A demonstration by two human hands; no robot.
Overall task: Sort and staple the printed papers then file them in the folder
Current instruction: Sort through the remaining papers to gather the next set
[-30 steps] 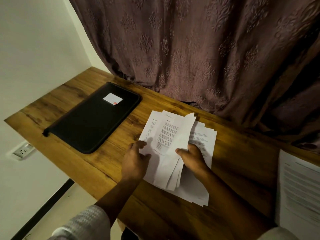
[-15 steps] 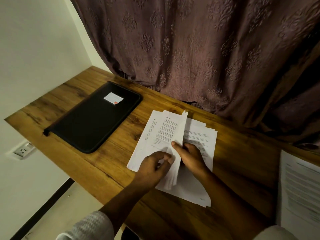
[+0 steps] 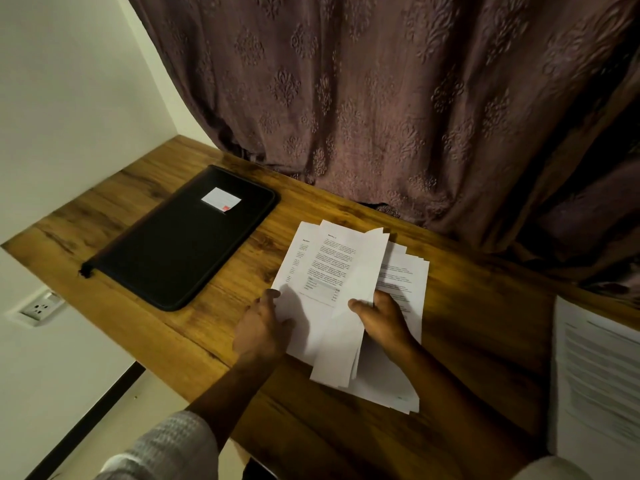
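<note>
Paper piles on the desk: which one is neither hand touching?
The separate pile at the desk's far right edge; left hand and right hand both hold the central sheets.

Left hand [image 3: 263, 327] reaches forward; right hand [image 3: 381, 322] pinches, thumb inward.

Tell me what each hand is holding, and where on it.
The right hand pinches the lifted sheets at their right edge, about midway. The left hand holds the left pile at its lower left edge.
</note>
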